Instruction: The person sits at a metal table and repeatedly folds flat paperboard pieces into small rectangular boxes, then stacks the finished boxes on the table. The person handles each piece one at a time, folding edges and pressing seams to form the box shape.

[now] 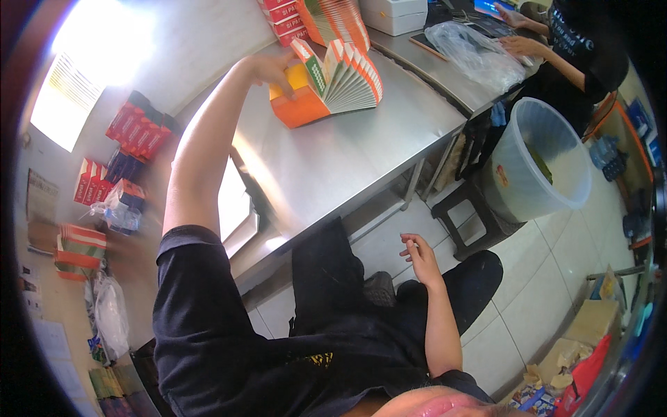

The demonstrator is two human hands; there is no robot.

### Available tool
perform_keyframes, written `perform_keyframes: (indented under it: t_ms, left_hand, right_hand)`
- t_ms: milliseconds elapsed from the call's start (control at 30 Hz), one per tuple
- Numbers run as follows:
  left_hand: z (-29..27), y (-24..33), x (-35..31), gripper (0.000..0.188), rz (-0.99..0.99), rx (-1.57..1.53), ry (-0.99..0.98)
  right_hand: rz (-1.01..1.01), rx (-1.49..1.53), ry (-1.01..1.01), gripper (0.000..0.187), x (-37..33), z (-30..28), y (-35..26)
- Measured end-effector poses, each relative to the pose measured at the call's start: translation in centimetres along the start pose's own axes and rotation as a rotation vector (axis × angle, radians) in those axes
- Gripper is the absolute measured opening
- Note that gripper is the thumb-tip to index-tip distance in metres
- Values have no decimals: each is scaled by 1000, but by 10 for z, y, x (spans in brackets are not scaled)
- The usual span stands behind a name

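Note:
On the steel table, a fanned row of orange, white and green folded cartons stands on edge. My left hand reaches across the table to the left end of this row. Its fingers bend over the yellow and orange carton face there, and the fingertips are partly hidden. Over my lap hangs my right hand, its fingers loosely bent and apart, with nothing in it.
Behind stand more orange cartons and red boxes. A white open carton lies at the near left table edge. At right, a translucent tub sits on a dark stool; another person works beside a plastic bag.

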State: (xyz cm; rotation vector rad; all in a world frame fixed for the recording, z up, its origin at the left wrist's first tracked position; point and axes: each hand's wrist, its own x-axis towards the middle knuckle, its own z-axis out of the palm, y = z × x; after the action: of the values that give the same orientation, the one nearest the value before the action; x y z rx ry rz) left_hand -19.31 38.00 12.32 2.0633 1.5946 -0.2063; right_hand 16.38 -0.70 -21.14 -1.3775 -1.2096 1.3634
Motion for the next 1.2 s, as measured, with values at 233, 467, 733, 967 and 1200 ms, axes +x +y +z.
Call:
perform_keyframes:
  t_ms: [233, 467, 733, 967, 1200]
  left_hand:
    - [25, 5, 26, 108, 120, -48, -5]
    - [42, 25, 37, 103, 236, 51, -37]
    - [65, 48, 23, 85, 396, -44, 167]
    - [78, 61, 19, 55, 555, -44, 193]
    - [91, 78, 22, 50, 385, 234, 180]
  right_hand:
    - [15, -53, -48, 41, 2, 7, -3]
    - [19, -63, -59, 41, 4, 8, -8]
    - [-9, -118, -86, 44, 5, 8, -5]
    - [-5, -136, -71, 44, 5, 6, -1]
    - [-20, -146, -79, 45, 3, 15, -4]
